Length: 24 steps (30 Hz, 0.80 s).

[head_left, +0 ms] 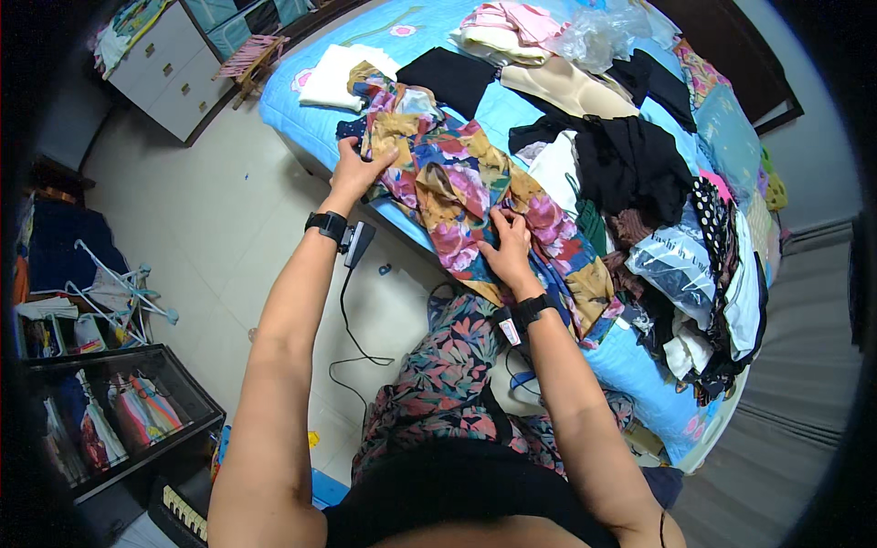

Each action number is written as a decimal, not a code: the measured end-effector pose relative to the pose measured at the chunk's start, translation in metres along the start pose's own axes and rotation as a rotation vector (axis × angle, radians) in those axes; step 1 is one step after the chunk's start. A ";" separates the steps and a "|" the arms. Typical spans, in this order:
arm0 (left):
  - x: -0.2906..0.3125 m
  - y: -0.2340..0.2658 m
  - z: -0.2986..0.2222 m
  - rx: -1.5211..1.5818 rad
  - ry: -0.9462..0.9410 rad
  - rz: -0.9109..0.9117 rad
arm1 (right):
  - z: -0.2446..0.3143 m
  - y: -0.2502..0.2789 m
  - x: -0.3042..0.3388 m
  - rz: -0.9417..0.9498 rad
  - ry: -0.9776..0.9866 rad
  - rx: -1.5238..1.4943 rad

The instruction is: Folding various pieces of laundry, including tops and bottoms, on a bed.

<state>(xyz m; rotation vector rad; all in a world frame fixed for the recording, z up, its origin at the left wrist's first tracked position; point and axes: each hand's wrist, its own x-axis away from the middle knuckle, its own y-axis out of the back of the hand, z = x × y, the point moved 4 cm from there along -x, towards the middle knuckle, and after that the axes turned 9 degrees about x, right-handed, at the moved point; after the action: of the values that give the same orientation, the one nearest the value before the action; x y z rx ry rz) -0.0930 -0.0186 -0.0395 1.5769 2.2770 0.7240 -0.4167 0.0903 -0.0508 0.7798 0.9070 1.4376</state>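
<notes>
A floral garment (pixel 457 178) in mustard, pink, red and blue lies spread along the near edge of the bed, its lower end toward the right. At its left edge my left hand (pixel 359 172) grips the cloth, thumb on top and fingers by a navy dotted patch. My right hand (pixel 510 251) has curled fingers on the middle of the garment, gathering a fold; the fingertips are partly sunk in the cloth. What kind of garment it is cannot be made out.
Folded white cloth (pixel 343 78) and black cloth (pixel 448 80) lie behind the garment. A mixed clothes heap (pixel 639 173) with a clear plastic bag (pixel 676 265) fills the bed's right side. White hangers (pixel 128 292) and a dark drawer unit (pixel 119 411) stand left. A black cable (pixel 343 320) hangs from my left wrist.
</notes>
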 end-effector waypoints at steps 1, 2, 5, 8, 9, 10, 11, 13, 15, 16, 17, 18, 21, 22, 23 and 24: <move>0.000 0.000 0.000 0.002 0.000 0.001 | -0.001 -0.002 -0.001 0.012 -0.013 0.035; 0.002 -0.004 -0.007 0.178 -0.038 0.177 | 0.000 -0.001 -0.001 0.012 -0.012 0.026; 0.013 -0.009 -0.030 0.440 0.096 0.425 | 0.001 0.006 0.001 0.006 -0.009 0.048; 0.013 -0.005 -0.051 1.125 0.193 0.572 | 0.015 0.011 -0.001 -0.035 -0.026 0.052; 0.011 -0.004 -0.046 1.216 0.296 0.638 | 0.024 0.012 -0.002 -0.052 -0.053 0.070; 0.008 -0.006 -0.039 1.218 0.385 0.668 | 0.036 0.014 -0.003 -0.118 -0.022 0.062; 0.006 -0.011 -0.033 1.221 0.475 0.697 | 0.047 0.016 -0.006 -0.154 -0.004 0.037; 0.008 -0.017 -0.040 1.160 0.499 0.604 | 0.056 0.016 -0.011 -0.269 0.074 -0.066; 0.005 -0.018 -0.039 1.148 0.593 0.493 | 0.069 0.010 -0.016 -0.301 0.191 -0.171; 0.004 -0.018 -0.040 1.193 0.591 0.554 | 0.076 0.005 -0.020 -0.272 0.190 -0.169; 0.005 -0.019 -0.046 1.238 0.589 0.625 | 0.078 0.000 -0.024 -0.248 0.185 -0.161; 0.000 -0.019 -0.046 1.243 0.620 0.643 | 0.080 -0.007 -0.027 -0.161 0.162 -0.127; -0.007 -0.024 -0.065 0.878 0.451 0.542 | 0.065 -0.026 -0.041 0.047 0.037 -0.081; 0.006 -0.039 -0.085 1.011 0.297 0.553 | 0.056 -0.026 -0.046 0.038 0.043 -0.163; 0.018 -0.045 -0.104 0.856 0.087 0.465 | 0.050 -0.022 -0.049 -0.008 0.095 -0.198; 0.033 -0.054 -0.124 0.558 -0.152 0.469 | 0.037 -0.019 -0.053 0.007 0.057 -0.426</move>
<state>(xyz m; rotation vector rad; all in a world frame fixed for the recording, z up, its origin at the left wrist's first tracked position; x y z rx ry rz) -0.2093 -0.0330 0.0363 2.3682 2.1189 0.0308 -0.3718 0.0408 -0.0476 0.4257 0.6077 1.5943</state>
